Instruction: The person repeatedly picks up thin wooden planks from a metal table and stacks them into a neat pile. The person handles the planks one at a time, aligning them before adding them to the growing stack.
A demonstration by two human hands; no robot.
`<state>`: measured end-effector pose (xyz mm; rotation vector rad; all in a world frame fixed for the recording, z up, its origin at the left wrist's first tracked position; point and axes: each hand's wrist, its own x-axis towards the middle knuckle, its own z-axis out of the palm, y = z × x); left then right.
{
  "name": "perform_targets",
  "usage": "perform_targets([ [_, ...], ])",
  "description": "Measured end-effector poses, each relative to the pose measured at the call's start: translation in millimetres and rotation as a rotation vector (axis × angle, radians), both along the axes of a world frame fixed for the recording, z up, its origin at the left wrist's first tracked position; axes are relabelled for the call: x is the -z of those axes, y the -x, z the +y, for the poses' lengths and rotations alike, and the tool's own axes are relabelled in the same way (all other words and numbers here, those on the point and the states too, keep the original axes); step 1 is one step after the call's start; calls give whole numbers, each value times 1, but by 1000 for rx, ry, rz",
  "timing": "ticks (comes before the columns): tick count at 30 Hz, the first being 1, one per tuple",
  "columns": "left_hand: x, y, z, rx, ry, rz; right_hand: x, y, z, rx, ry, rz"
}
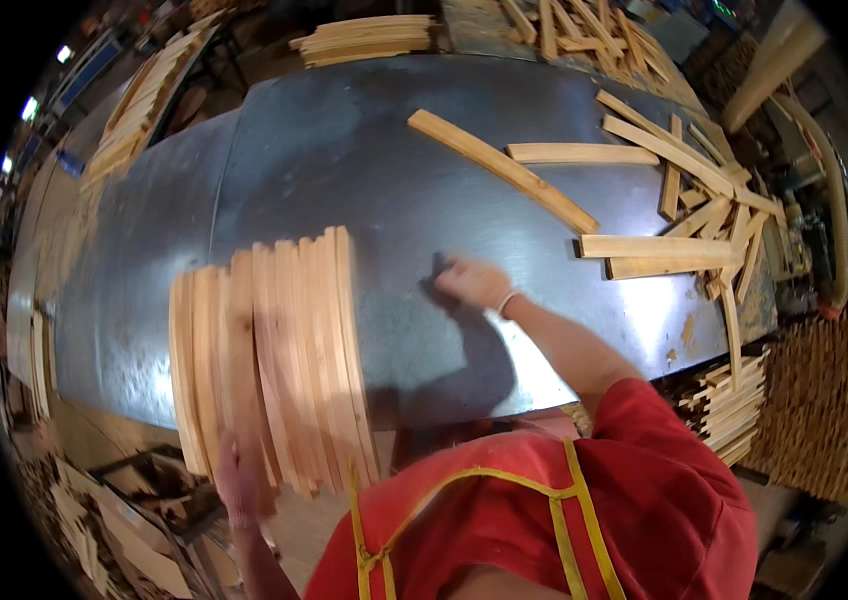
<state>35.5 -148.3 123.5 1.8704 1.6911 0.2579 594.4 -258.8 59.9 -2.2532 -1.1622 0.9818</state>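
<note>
A row of pale wooden slats (309,350) lies side by side across the near edge of the metal table, their near ends jutting past it. My left hand (239,475), blurred, is closed at the near end of one darker wooden slat (244,320) that stands slightly proud among the others. Right of the row, my right hand (476,284) hovers close over the bare metal with curled fingers. Nothing shows in that hand, and its dark shadow falls beside it.
Loose slats (504,170) lie scattered on the right of the metal table (344,140), with a tangled heap (714,200) at its edge. Stacked slats (369,40) stand beyond the far edge. A large wood stack (824,410) is at right, and a thick hose (834,210) hangs above it.
</note>
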Motion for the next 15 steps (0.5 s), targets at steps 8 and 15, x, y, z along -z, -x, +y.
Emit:
perform_targets([
  [8, 10, -4, -59, 110, -63, 528, 15, -234, -80, 256, 241, -536],
  [15, -4, -310, -83, 520, -430, 231, -37, -140, -82, -4, 55, -115],
])
